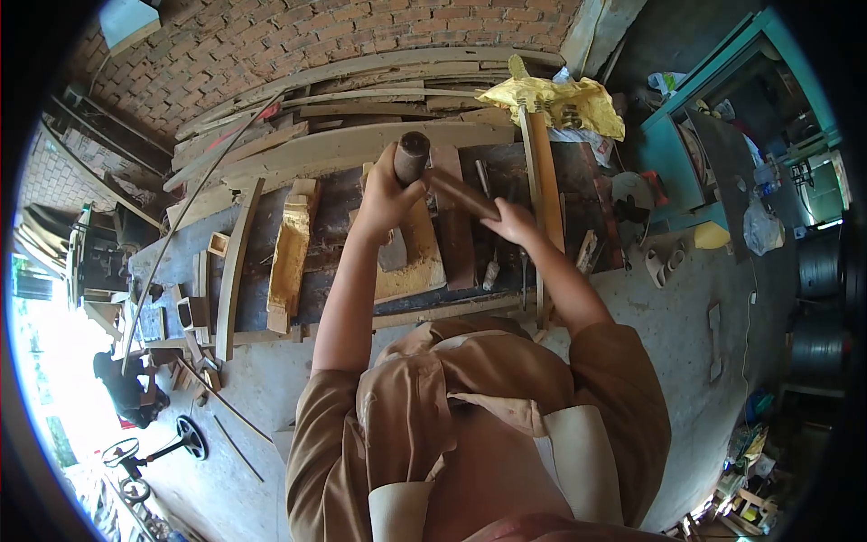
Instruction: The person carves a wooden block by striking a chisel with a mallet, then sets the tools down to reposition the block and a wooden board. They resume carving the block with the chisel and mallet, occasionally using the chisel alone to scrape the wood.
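as the person leans over the tabletop (334,212), seen from the head camera, the left hand (386,197) is wrapped round a dark round wooden piece (412,154). its fingers are closed tight just below the flat end, which stands clear above the fist. the right hand (511,222) grips a dark wooden bar (461,194) that slants toward the left hand, fingers curled shut about it. whether bar and round piece are joined, i cannot tell. both are held over the middle of the tabletop, above a pale flat board (415,262). to the left lie a rough carved block (289,253) and a curved slat (232,271). a long slat (545,172) runs just beside the right hand, a yellow bag (553,101) at its far end. planks (361,144) are stacked against the brick wall (271,45).
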